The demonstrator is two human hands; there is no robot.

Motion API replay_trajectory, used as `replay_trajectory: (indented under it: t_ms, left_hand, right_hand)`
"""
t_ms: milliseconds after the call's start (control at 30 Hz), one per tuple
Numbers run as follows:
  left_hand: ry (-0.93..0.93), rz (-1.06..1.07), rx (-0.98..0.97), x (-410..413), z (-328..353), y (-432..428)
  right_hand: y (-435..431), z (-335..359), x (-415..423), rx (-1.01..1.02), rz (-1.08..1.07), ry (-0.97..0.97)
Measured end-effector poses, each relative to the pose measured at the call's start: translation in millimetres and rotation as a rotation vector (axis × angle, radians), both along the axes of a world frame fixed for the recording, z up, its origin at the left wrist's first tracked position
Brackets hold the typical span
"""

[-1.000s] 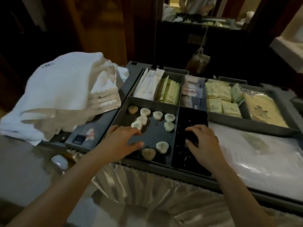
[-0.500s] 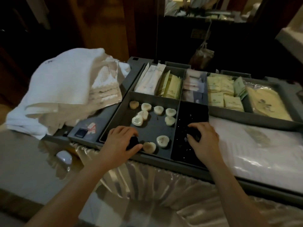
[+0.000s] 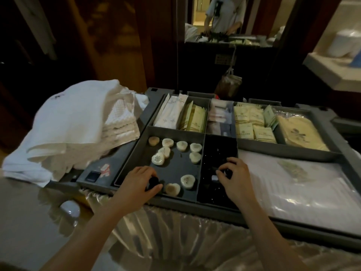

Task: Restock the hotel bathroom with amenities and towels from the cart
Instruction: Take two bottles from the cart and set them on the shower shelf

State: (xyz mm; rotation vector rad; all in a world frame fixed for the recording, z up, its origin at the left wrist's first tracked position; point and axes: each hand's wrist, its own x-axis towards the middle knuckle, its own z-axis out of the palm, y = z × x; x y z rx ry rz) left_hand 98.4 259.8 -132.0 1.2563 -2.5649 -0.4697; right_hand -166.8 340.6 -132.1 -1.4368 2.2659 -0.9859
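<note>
A grey cart tray (image 3: 214,209) with compartments stands in front of me. My left hand (image 3: 136,182) curls round a small dark bottle (image 3: 153,181) at the front of the soap compartment, beside several white heart-shaped soaps (image 3: 187,180). My right hand (image 3: 233,178) reaches into the black compartment (image 3: 218,149) of small dark bottles and pinches one of them (image 3: 226,171). Folded white towels (image 3: 72,126) are stacked at the cart's left end.
Packets in white and pale yellow wrappers (image 3: 252,122) fill the rear compartments. Plastic-wrapped white items (image 3: 297,182) lie at the right. A shiny bag liner (image 3: 175,237) hangs below the tray's front edge. A mirror (image 3: 224,18) and a light countertop (image 3: 332,69) stand behind.
My left hand drew back from the soaps to the compartment's front and now holds a dark bottle. My right hand stayed in the black compartment, fingers closing on a bottle.
</note>
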Motion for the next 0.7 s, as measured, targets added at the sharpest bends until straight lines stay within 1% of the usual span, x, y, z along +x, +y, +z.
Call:
replay_trajectory:
  t_ms: [133,367,500,633,700]
  left_hand:
    - [0.06,0.028,-0.04,-2.7,-1.4,1.9]
    - [0.098,0.043,-0.099,-1.5,-4.7,4.6]
    - [0.13,0.058,-0.124,-1.6,-7.2,6.6]
    - [0.178,0.067,-0.135,-1.1,-9.5,7.3]
    - [0.193,0.065,-0.147,-0.8,-9.7,7.7]
  right_hand:
    - [-0.6,-2.7,-1.0,0.005,-0.004,0.013]
    - [-0.2,-0.8,0.1,0.003,0.012,0.025]
    - [-1.2,6.5,-5.7,-0.013,0.061,0.035]
    - [-5.9,21.1,-14.3,0.064,0.121,0.063]
    - [-11.8,26.1,-16.6,0.125,0.151,0.134]
